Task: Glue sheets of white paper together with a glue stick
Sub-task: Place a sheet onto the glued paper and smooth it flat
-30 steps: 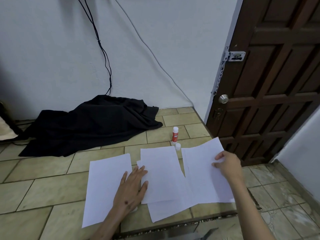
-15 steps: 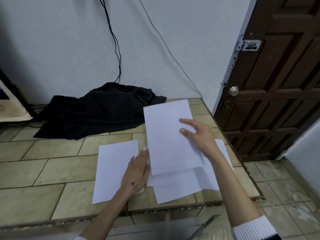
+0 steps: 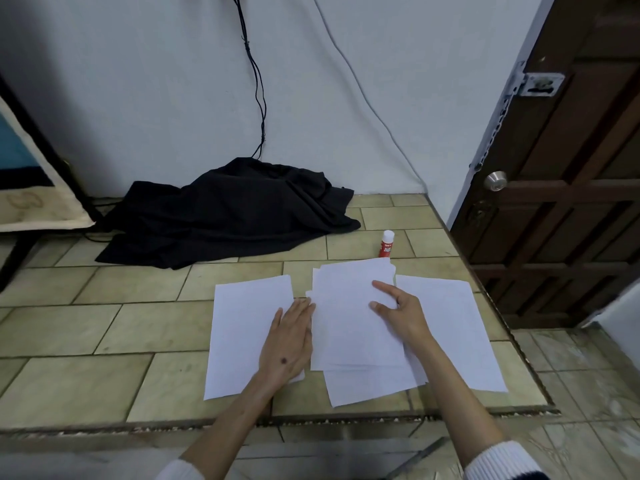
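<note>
- my left hand has a small dark round mark on the back
- forearms bare on both sides
- right hand side: white ribbed cuff, dark edge below
- left cuff white too

Tiled floor (brown door right)

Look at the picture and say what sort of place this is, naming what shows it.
Probably a room in a home: a raised beige tiled ledge against a plain white wall, a dark brown panelled wooden door with a round metal knob, and a crumpled black cloth.
</note>
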